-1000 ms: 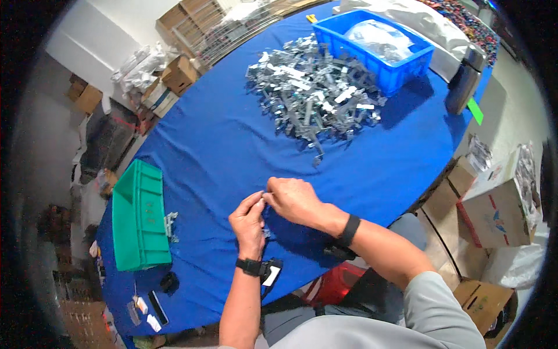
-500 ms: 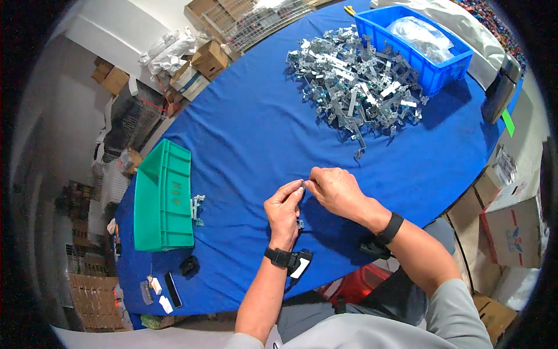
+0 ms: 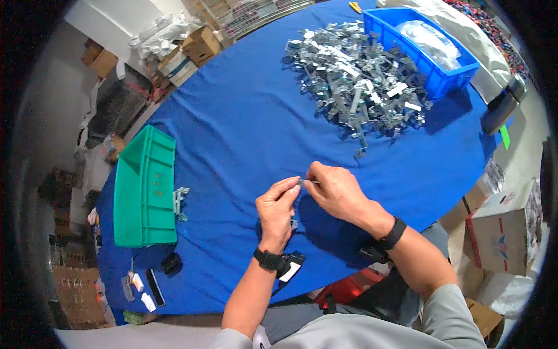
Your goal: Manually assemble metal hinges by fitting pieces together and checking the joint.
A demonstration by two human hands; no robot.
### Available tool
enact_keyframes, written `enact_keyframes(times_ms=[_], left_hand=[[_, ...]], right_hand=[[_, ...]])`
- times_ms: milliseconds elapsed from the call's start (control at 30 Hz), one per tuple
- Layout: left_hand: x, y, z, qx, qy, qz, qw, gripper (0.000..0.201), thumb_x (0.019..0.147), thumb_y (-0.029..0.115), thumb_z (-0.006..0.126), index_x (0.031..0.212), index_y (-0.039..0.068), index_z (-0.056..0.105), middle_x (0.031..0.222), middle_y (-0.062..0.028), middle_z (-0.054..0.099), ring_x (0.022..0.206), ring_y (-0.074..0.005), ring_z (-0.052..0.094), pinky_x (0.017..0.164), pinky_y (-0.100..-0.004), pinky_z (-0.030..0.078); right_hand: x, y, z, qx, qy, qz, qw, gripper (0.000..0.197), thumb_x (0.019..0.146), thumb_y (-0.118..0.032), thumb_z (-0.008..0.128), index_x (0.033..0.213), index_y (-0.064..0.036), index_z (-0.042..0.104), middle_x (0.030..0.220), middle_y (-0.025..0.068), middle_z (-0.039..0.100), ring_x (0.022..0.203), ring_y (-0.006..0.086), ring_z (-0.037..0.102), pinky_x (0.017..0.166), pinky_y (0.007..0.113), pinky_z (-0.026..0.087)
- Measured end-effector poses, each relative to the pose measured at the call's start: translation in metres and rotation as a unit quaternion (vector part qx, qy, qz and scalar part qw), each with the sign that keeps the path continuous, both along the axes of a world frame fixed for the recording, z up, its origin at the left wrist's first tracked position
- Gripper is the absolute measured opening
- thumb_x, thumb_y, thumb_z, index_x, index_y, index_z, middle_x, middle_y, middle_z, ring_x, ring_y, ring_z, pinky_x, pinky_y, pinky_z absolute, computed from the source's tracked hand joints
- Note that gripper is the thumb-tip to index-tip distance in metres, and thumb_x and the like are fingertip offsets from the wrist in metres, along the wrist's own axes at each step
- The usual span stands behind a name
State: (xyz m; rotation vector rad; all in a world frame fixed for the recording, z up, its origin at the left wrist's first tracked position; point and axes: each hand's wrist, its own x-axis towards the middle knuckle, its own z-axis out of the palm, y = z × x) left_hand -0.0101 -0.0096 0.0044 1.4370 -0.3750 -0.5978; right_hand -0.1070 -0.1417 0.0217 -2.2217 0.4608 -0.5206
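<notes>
My left hand [image 3: 275,212] is closed in a pinch, with thumb and forefinger raised above the blue cloth. A bit of a small clear plastic piece [image 3: 294,224] sticks out beside its palm, and most of it is hidden by the fingers. Just right of it, my right hand [image 3: 337,189] pinches at the same spot, its fingertips almost meeting the left ones. Whatever lies between the right fingertips is too small to name. Farther off is a big heap of clear plastic clip-like pieces [image 3: 363,87], some with white strips.
A green bin [image 3: 160,192] lies at left, a few clear pieces [image 3: 181,203] beside it. Behind the heap stands a blue crate [image 3: 447,84] holding a plastic bag. A phone [image 3: 155,287] and small items are near left; a dark bottle-like object [image 3: 503,107] is far right.
The view has shifted slightly, so the bin and table sit farther left. My hands keep their pinch, and the fingertips have drawn slightly apart.
</notes>
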Motion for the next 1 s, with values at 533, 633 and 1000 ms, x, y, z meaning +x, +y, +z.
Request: enact_keyframes(times_ms=[533, 633, 1000], left_hand=[[0.003, 0.001, -0.005, -0.014, -0.009, -0.012, 1.000, 0.017, 0.086, -0.003, 0.065, 0.101, -0.002, 0.072, 0.104, -0.0088, 0.069, 0.077, -0.0086, 0.062, 0.054, -0.0184, 0.048], [0.002, -0.001, -0.004, -0.021, -0.014, -0.011, 1.000, 0.020, 0.087, 0.000, 0.065, 0.106, -0.002, 0.070, 0.098, -0.0079, 0.070, 0.071, -0.0079, 0.061, 0.053, -0.0187, 0.047], [0.004, 0.005, -0.007, -0.029, -0.002, -0.016, 0.999, 0.017, 0.087, -0.002, 0.064, 0.103, -0.003, 0.070, 0.106, -0.0096, 0.068, 0.083, -0.0115, 0.063, 0.059, -0.0206, 0.051]], right_hand=[[0.001, 0.001, -0.004, 0.012, 0.000, 0.007, 1.000, 0.021, 0.090, -0.019, 0.062, 0.091, -0.0003, 0.053, 0.074, 0.0171, 0.064, 0.074, 0.0392, 0.063, 0.061, 0.049, 0.047], [0.000, 0.000, -0.002, 0.004, -0.005, 0.008, 1.000, 0.019, 0.090, -0.018, 0.062, 0.092, -0.0018, 0.053, 0.074, 0.0174, 0.063, 0.074, 0.0392, 0.063, 0.061, 0.049, 0.048], [0.002, 0.007, -0.006, -0.034, 0.001, 0.002, 0.999, 0.021, 0.091, -0.021, 0.061, 0.088, -0.0013, 0.056, 0.072, 0.0183, 0.061, 0.068, 0.0388, 0.062, 0.057, 0.048, 0.047]])
